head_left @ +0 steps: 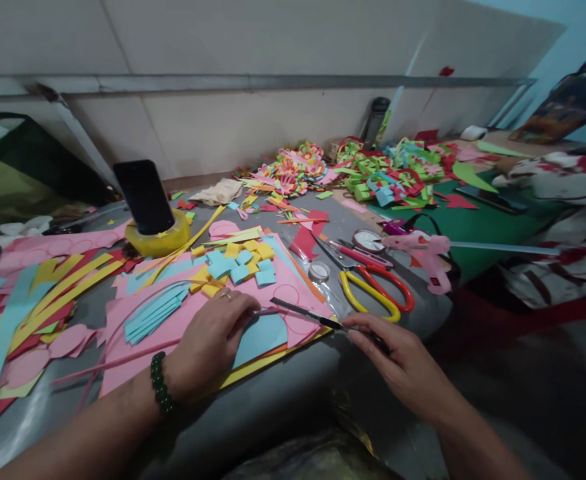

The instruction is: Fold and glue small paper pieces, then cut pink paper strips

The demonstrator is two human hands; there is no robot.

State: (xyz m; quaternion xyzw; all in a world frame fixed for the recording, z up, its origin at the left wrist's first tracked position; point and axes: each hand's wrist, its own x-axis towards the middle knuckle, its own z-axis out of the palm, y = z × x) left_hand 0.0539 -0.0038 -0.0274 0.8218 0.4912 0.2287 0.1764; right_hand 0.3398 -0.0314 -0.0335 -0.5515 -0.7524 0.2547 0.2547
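My left hand (220, 330), a ring and a green bead bracelet on it, rests over pink paper sheets (160, 323), its fingers pinched on a thin pink paper strip (127, 358) that trails left. The strip's short end pokes out past the fingertips. In my right hand (390, 353) is a slim knife (305, 312) with a long dark blade, its tip pointing left towards that end. Between the hands lies a blue paper piece (263, 339). Folded blue strips (157, 313) lie left of my left hand, and small yellow and blue folded squares (237, 263) beyond it.
Scissors (373, 293) and a pink glue gun (425, 252) lie on the right. A phone (144, 197) stands in a yellow tape roll (157, 235). Finished paper pieces (297, 167) are heaped at the back, near the wall. Coloured strips (67, 287) cover the left side.
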